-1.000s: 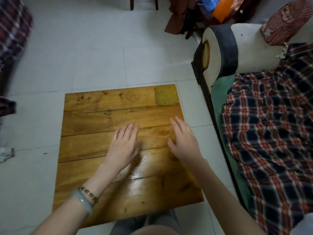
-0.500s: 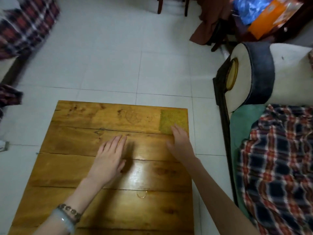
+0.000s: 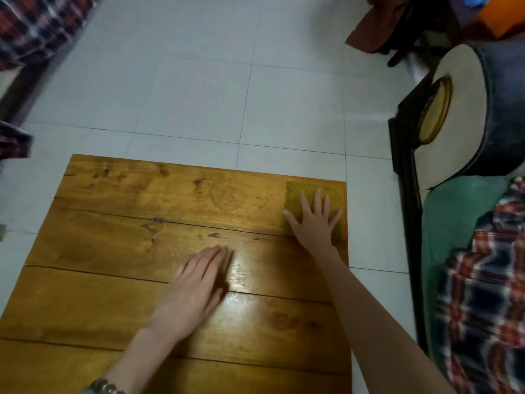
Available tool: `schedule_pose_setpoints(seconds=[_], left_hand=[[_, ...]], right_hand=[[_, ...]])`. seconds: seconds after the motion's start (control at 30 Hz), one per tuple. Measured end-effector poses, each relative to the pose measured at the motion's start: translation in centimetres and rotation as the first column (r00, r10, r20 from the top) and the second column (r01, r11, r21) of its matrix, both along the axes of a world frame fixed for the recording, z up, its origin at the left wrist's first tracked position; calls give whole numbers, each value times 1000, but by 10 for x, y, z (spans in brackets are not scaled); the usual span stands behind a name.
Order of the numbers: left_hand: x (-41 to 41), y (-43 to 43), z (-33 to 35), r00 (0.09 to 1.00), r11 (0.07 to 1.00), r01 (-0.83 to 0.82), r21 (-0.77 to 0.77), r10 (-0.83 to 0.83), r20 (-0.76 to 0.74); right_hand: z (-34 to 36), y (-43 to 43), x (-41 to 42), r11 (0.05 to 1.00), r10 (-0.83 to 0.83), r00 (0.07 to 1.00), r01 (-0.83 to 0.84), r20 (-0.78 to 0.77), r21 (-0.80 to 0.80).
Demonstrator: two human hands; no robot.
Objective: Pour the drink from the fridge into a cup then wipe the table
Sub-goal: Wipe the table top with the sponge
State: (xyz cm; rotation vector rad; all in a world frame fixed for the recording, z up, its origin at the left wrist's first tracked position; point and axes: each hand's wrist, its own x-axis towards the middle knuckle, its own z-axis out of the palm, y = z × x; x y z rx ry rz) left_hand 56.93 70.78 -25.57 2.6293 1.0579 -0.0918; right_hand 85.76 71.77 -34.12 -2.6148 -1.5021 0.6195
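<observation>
A low wooden plank table (image 3: 113,280) fills the lower left of the head view. A yellow-green wiping cloth (image 3: 295,194) lies flat at the table's far right corner. My right hand (image 3: 315,223) lies flat on the cloth with its fingers spread and straight. My left hand (image 3: 196,285) rests flat on the middle of the table, fingers together, pointing away from me. No cup or drink is in sight.
White floor tiles (image 3: 227,95) stretch beyond the table. A sofa with a round armrest (image 3: 468,115) and a plaid blanket (image 3: 483,294) stands close on the right. Brown cloth (image 3: 375,29) and bags lie at the top right. Plaid fabric (image 3: 34,21) shows at the top left.
My right hand has reached forward from the table's middle onto the cloth at the far right corner. My left hand stays flat on the table. The view has tilted forward.
</observation>
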Motion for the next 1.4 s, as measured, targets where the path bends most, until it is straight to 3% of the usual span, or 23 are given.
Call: schedule_pose_setpoints(seconds=[0.2, 0.4, 0.47, 0.6, 0.8, 0.87, 1.07, 1.4], left_hand=[[-5, -7, -11, 995, 997, 40, -63, -34, 93], [-7, -7, -13, 995, 996, 3, -85, 6, 100], [-12, -10, -12, 994, 996, 0, -85, 9, 113], [-23, -22, -9, 994, 997, 1, -77, 8, 113], [-55, -53, -13, 1000, 994, -16, -107, 17, 10], [-67, -67, -14, 999, 990, -9, -138, 5, -35], [-101, -117, -20, 989, 987, 56, -152, -75, -125], [-146, -177, -27, 984, 991, 28, -133, -51, -173]], right_hand=[[-17, 9, -8, 1000, 0, 989, 4, 148, -29], [-20, 9, -11, 999, -41, 985, 38, 168, 23], [-15, 8, -10, 999, -42, 992, 40, 119, 20], [0, -8, -14, 998, 20, 993, -12, -120, 69], [17, -84, -54, 983, 180, 870, -143, -459, 114], [18, -110, -71, 979, 199, 850, -157, -488, 127], [20, -170, -99, 995, 45, 840, 11, -540, 101], [20, -280, -131, 977, -171, 868, 211, -467, 34]])
